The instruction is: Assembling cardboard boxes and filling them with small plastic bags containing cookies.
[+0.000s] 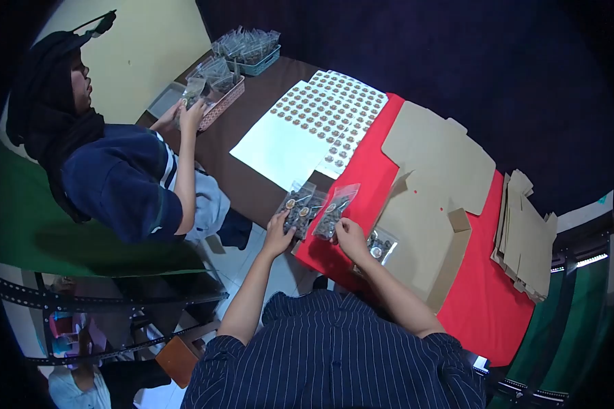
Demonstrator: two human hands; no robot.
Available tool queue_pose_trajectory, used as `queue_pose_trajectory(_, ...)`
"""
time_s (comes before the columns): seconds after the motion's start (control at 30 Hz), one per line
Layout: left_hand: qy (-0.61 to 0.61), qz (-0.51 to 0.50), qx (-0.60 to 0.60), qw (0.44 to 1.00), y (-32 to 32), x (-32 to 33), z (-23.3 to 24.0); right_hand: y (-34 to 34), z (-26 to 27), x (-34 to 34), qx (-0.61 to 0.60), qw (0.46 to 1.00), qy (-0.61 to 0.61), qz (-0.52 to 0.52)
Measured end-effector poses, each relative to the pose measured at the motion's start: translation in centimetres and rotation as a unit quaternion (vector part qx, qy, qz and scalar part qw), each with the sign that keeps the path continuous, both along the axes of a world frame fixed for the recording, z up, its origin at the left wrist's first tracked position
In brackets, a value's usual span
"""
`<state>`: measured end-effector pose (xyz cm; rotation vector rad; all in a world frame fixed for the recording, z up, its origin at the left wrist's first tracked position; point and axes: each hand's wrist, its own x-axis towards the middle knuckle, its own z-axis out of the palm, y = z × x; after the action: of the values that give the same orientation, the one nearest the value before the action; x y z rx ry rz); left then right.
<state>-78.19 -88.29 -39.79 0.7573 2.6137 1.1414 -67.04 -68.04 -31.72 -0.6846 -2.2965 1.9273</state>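
My left hand (278, 234) holds clear zip bags (298, 210) of small dark pieces, each with a round sticker, at the edge of the red cloth (366, 153). My right hand (349, 236) grips the lower part of another such stickered bag (331, 214), tilted beside them. To the right lies an unfolded cardboard box (414, 204) with raised side walls. One stickered bag (381, 245) lies in its near left corner, partly hidden by my right forearm.
Sticker sheets (337, 110) lie on the brown table (220, 168). A co-worker (128, 174) at left holds a bag (192, 93) near a pink basket (225, 105) of bags; a teal basket (258, 62) holds more. Flat cardboard boxes (524, 235) are stacked at right.
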Motion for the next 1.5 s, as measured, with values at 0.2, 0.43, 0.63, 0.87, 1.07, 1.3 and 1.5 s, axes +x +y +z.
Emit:
queue_pose_trajectory(0.2,0.118,0.029,-0.048,0.991,4.1,2.7,3.3,3.9,4.9,6.3,0.072,0.991,0.113,-0.002)
queue_pose_trajectory(0.43,-0.463,-0.191,0.342,0.795,13.6,8.5,13.1,7.2,6.7,13.2,0.082,0.983,0.158,0.048)
queue_pose_trajectory(0.63,-0.355,-0.202,0.349,0.844,18.9,15.3,14.7,8.1,8.2,17.5,0.023,0.982,0.137,-0.130)
queue_pose_trajectory(0.87,-0.226,-0.271,0.299,0.887,19.9,19.8,17.0,6.9,11.2,18.9,-0.085,0.951,0.207,-0.215)
queue_pose_trajectory(1.07,-0.212,-0.232,0.302,0.900,20.7,21.7,17.4,7.2,10.4,20.0,-0.055,0.944,0.220,-0.240)
queue_pose_trajectory(1.3,-0.172,-0.212,0.300,0.914,21.0,22.6,16.9,8.0,10.7,21.1,-0.077,0.952,0.211,-0.208)
queue_pose_trajectory(1.5,-0.224,-0.230,0.250,0.914,20.9,21.8,16.6,8.6,11.2,21.0,-0.223,0.925,0.251,-0.176)
